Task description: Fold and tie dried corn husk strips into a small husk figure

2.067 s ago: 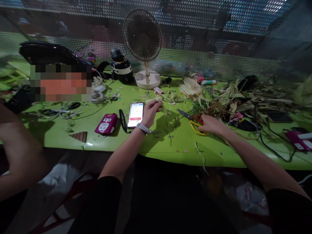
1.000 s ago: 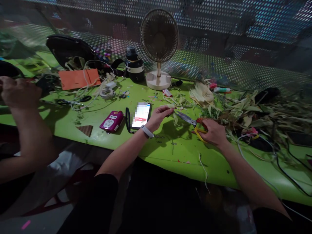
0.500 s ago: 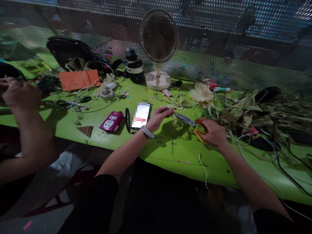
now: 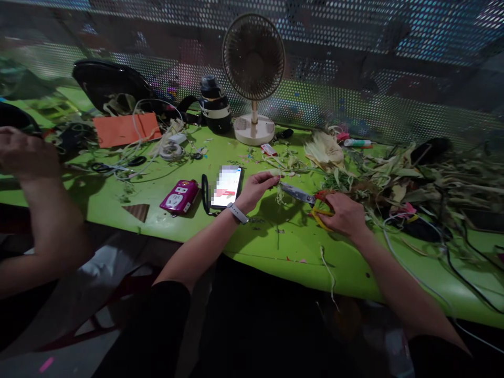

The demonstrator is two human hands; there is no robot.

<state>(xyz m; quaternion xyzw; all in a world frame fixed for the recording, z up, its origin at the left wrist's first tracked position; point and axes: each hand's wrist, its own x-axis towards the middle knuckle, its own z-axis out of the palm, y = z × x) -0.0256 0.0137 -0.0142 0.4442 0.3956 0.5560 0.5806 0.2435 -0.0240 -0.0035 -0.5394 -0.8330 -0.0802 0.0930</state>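
My left hand [image 4: 258, 190], with a grey watch on its wrist, pinches a small pale green strip of dried leaf [image 4: 274, 172] between thumb and fingers. Scissors [image 4: 297, 193] with yellow and orange handles are in my right hand [image 4: 345, 214]. Their grey blades point left, and the tips come close to my left fingertips. Whether they touch the leaf cannot be made out. A lit phone [image 4: 227, 186] with a black strap lies just left of my left hand. Pale leaf scraps [image 4: 289, 160] are scattered behind my hands.
A heap of dried leaves [image 4: 417, 173] with cables covers the right side of the green table [image 4: 252, 247]. Behind stand a fan [image 4: 254, 128] and a black bottle [image 4: 216, 113]. A purple power bank [image 4: 179, 198] lies left. Another person's hand [image 4: 29, 157] is at far left.
The scissors' blades have shifted slightly and show a broader grey face. My left hand stays almost still. At far left the other person's hand has moved slightly.
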